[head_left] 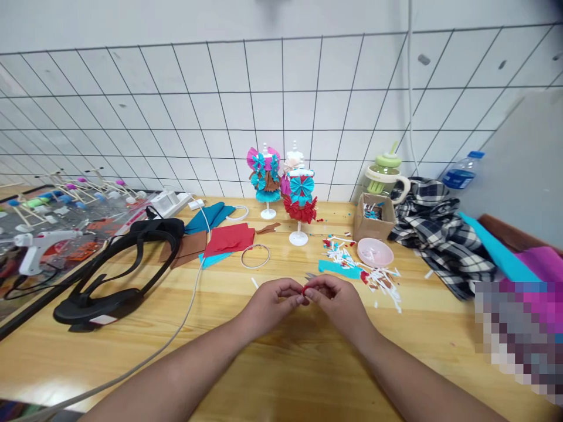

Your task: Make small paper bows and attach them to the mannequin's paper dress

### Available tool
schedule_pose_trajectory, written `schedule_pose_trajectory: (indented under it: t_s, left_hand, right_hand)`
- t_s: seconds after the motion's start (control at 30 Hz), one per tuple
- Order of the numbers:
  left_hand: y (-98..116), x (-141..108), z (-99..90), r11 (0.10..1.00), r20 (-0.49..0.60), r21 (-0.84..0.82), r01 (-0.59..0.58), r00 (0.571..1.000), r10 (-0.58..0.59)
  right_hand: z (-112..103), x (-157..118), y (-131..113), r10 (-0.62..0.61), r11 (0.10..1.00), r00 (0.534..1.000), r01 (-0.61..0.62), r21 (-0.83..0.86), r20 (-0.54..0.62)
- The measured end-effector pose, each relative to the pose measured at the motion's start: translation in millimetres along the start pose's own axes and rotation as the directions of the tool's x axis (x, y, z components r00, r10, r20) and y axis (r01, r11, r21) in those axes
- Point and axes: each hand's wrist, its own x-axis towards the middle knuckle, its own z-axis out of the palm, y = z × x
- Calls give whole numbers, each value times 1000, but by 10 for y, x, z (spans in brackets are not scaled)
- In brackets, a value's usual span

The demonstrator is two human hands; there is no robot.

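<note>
My left hand point(278, 300) and my right hand point(336, 299) meet over the front of the wooden table. Both are closed in a pinch on one small piece of red paper point(304, 291), mostly covered by the fingertips. Just behind the fingers, the metal tips of scissors point(310, 275) show; the rest is hidden by my right hand. Beyond stands a small white dress form point(298, 237) dressed in red ruffles and a blue paper fan. Another dress form point(268, 213) with blue, brown and magenta paper is behind it to the left, and a third is partly covered.
Red paper sheets point(229, 239), a tape ring point(255, 256) and a black head strap point(101, 302) lie left, with a white cable point(188, 310) crossing the table. Rightward are a pink bowl point(375, 253), white scraps point(385, 284), a cardboard box point(373, 225), a cup point(387, 176) and plaid cloth point(440, 228).
</note>
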Motion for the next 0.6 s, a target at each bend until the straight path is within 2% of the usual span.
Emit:
schedule_pose_trajectory:
  t_s: [0.23,0.43,0.6]
  left_hand:
    - [-28,13,-9,998,-6,-58,8,1000,-8]
    - [-25,5,-16,996,-9,-91,16,1000,-17]
    - [-32,3,-27,995,19,-93,25,1000,-23]
  right_hand:
    - [-3,21,16,35,988,997,-43,145,62]
    - [-4,9,12,24,996,1000,-24,88,10]
    - [-1,2,-14,17,996,999,-20,82,39]
